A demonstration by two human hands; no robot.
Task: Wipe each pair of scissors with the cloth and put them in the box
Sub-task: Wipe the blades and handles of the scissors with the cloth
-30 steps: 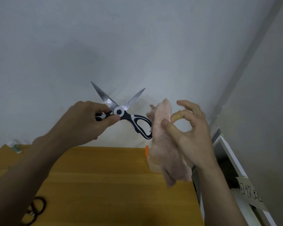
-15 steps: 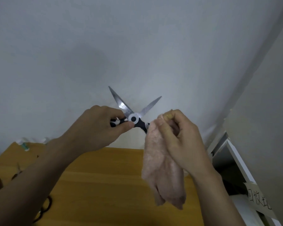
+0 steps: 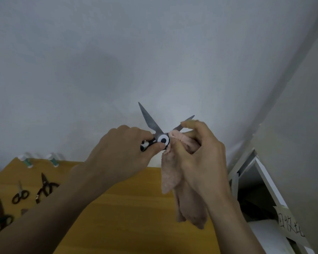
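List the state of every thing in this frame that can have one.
held scissors: blades spread open, held up by left hand
cloth: gripped by right hand, pressed to one blade near the pivot
three scissors on table, closed, lying flat

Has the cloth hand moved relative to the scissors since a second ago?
Yes. The right hand brought the cloth left onto the scissors, closing the earlier gap beside their pivot.

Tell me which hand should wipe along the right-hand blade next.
The right hand. It already holds the pink cloth bunched at the base of that blade, beside the pivot of the open scissors. The left hand pinches the handle, steadying them, so it is probably best left there.
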